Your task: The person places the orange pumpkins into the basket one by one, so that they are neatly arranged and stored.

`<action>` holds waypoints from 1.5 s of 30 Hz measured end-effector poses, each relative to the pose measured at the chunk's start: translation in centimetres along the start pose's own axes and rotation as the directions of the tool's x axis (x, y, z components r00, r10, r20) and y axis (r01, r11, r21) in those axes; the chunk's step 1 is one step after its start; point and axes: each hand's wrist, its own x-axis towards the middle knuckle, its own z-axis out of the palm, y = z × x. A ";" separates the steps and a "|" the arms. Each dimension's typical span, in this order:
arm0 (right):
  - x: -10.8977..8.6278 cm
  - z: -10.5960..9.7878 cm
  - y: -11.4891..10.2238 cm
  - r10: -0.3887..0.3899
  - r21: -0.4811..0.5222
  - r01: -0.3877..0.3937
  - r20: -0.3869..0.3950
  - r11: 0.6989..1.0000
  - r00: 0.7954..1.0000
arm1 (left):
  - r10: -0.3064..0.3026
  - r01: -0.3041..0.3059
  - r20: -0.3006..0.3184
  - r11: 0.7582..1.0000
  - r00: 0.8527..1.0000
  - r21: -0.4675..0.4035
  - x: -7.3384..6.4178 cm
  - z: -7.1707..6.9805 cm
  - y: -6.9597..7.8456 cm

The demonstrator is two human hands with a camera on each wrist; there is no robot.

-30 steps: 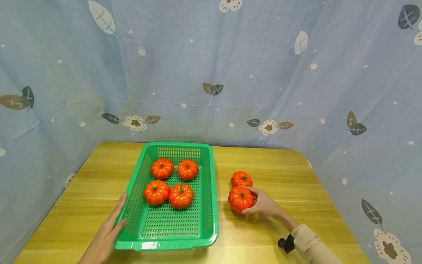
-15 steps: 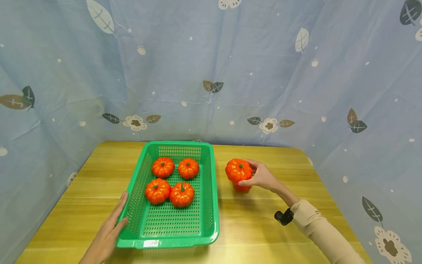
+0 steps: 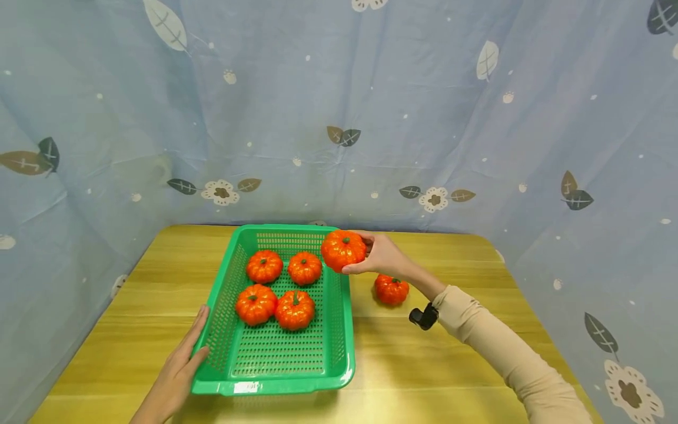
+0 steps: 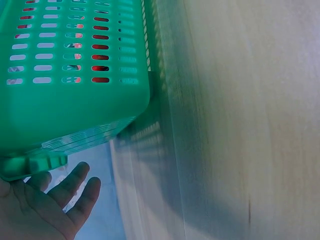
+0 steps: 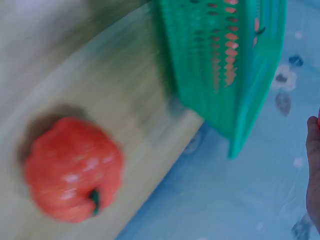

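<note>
Fingers and thumb of my right hand (image 3: 385, 257) grip an orange-red toy pumpkin (image 3: 342, 250) by its right side, in the air over the right rim of a green plastic basket (image 3: 346, 318). Only an edge of this hand (image 5: 313, 172) shows in the right wrist view. Several similar pumpkins (image 3: 295, 310) sit on the basket's floor. My left hand (image 3: 173, 366) rests at the basket's left rim, thumb over the edge and fingers straight along the outside. In the left wrist view, its fingers (image 4: 70, 185) extend loosely past the rim.
Another pumpkin (image 3: 391, 290) sits on the wooden table (image 3: 450, 377), right of the basket and beyond the right forearm. A blue patterned curtain (image 3: 286, 118) hangs behind the table and at its sides. A black device (image 3: 424, 316) is on the right wrist.
My right hand has lifted the pumpkin from the table and carried it left and away from me to the basket's right rim. The left hand and basket stay nearly in place.
</note>
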 end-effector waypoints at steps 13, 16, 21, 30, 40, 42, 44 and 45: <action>4.2 6.4 -5.3 -0.092 -0.102 0.108 0.149 0.989 0.985 | -0.011 0.011 0.002 1.000 1.000 0.006 -0.1 0.3 -0.2; 4.7 8.8 -5.9 -0.112 -0.181 0.157 0.240 0.971 0.964 | -0.016 0.016 0.001 1.000 1.000 0.011 -0.3 0.3 -0.2; 4.6 12.5 -6.2 -0.098 -0.295 0.227 0.395 0.928 0.913 | -0.015 0.015 -0.011 1.000 1.000 0.027 -0.5 0.3 -0.2; 3.0 15.9 -5.0 0.032 -0.445 0.247 0.532 0.861 0.846 | -0.023 0.024 -0.014 0.999 1.000 0.027 -0.5 0.3 0.0; 2.3 17.5 -5.1 0.187 -0.492 0.132 0.546 0.860 0.817 | -0.020 0.020 -0.015 1.000 1.000 0.017 -0.5 0.6 0.0; 2.1 17.8 -5.1 0.204 -0.495 0.116 0.545 0.861 0.813 | -0.026 0.027 -0.011 1.000 1.000 0.013 -0.5 0.5 0.0; 2.0 18.0 -5.2 0.222 -0.501 0.097 0.539 0.860 0.812 | -0.027 0.027 -0.011 1.000 1.000 0.009 -0.5 0.5 0.0; 2.0 18.2 -5.3 0.235 -0.507 0.084 0.533 0.858 0.813 | -0.026 0.026 -0.012 1.000 1.000 0.007 -0.5 0.5 0.1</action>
